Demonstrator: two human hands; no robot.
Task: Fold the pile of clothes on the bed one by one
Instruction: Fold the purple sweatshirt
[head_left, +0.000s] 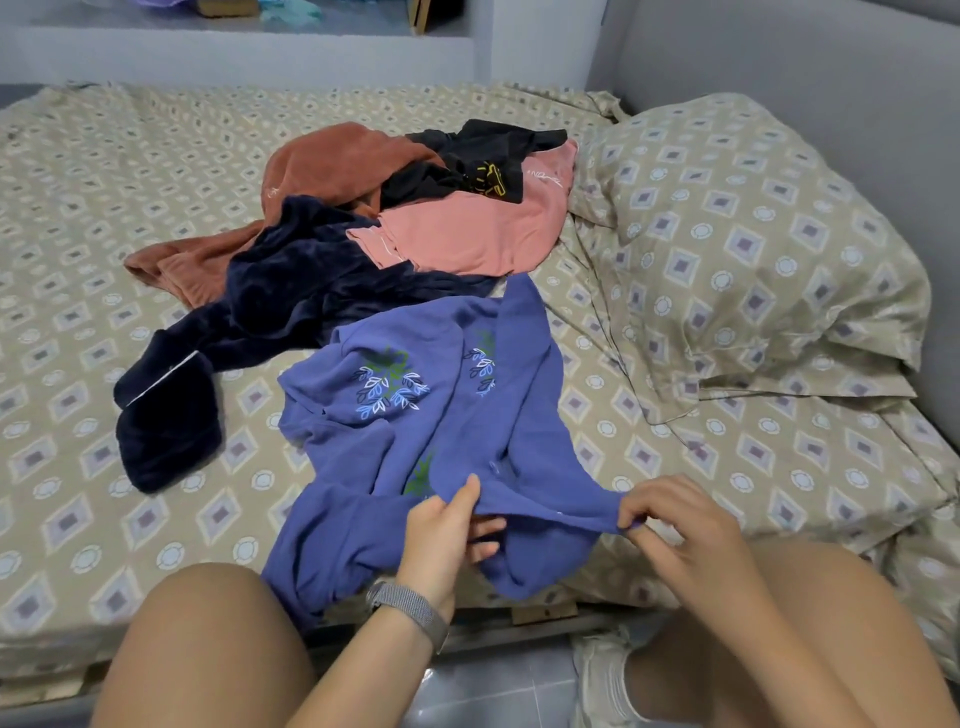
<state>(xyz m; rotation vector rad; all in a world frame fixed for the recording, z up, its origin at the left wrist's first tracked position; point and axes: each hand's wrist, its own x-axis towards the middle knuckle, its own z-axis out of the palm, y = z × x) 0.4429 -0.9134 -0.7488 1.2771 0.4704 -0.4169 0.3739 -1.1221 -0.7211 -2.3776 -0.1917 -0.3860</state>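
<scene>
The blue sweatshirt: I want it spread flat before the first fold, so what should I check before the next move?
1. Left hand has a grip on the blue sweatshirt edge: ok.
2. Right hand pinches the same edge: ok.
3. Sweatshirt lies flat: not ok, it is bunched and creased.
4. Sweatshirt clear of the navy garment: cannot tell, their edges meet.
5. Sweatshirt fully on the bed: not ok, its near part hangs over the edge.
6. Pink garment out of the way: ok.
</scene>
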